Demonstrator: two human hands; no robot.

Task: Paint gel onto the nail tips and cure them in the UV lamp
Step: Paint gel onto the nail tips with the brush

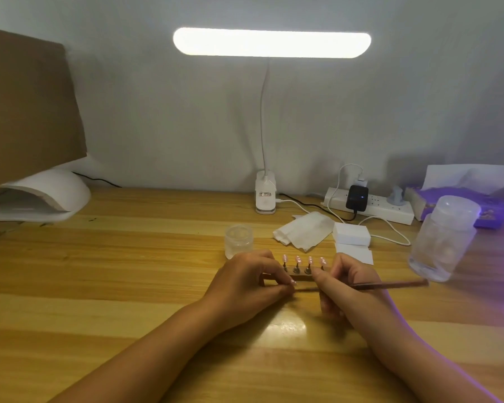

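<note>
Open tabletop [122, 266] stretches from the nail tip stand [301, 277] left and far to the UV lamp [41, 196], with cardboard [26, 112] walling the far left. A small clear jar [238, 241] stands just beyond the left hand [245, 282]. Rightward, tissue [303, 232], white pads [352, 234], a cable [399, 237] and a clear bottle [442, 242] crowd the way; the brush [390, 285] handle ends near that bottle.

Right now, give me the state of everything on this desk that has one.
Desk lamp: lit.
UV lamp: not glowing.
Holder: gripped by left hand.
Nail tips: standing upright.
Brush: held in right hand.
Clear bottle: capped.
Power strip: two adapters plugged in.
</note>
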